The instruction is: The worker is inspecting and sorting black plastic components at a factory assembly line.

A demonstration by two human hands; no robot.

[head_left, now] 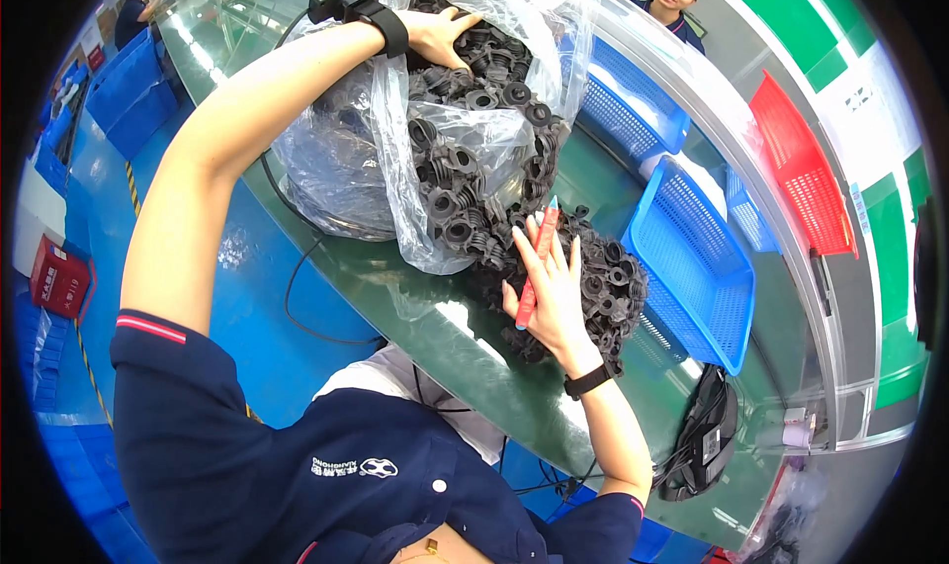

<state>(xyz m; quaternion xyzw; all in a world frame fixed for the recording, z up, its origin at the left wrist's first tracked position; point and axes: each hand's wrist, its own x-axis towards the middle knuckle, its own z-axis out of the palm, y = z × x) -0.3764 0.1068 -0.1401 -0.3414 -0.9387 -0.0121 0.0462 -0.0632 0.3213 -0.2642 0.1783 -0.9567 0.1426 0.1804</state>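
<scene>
Toward twelve o'clock, left hand (440, 40) splays unclenched over black parts (499, 62); at three, right hand (556, 305), loosely spread, retains red pen (527, 298); press lightly.

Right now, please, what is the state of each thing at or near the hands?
Clear plastic bag: open, crumpled.
Black ribbed parts: loose, partly bagged, partly heaped on green table.
Left hand: fingers spread, touching bagged parts.
Right hand: fingers extended, on the heap.
Red pen-shaped tool: held in right hand.
Nearest blue perforated basket: open-topped.

A black bag (704, 440) lies near an open blue basket (692, 272).
</scene>
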